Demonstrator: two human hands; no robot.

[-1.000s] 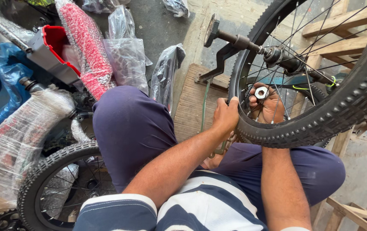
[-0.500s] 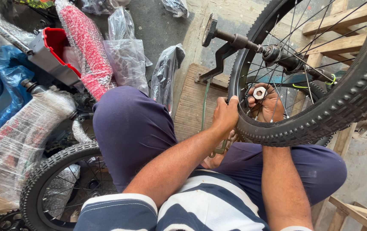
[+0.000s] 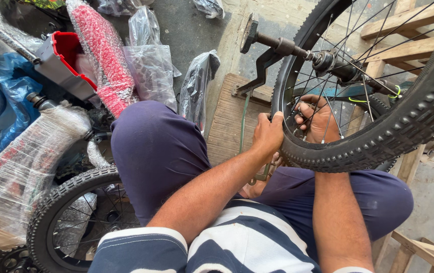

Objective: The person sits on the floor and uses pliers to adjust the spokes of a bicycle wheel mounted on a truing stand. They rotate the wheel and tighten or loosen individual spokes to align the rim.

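Head view, left hand grip clenched on bicycle wheel tyre, right hand grip curled among spokes

Your single head camera looks steeply down from above your lap, close in on your knees and forearms, facing forward toward the bicycle wheel and floor.
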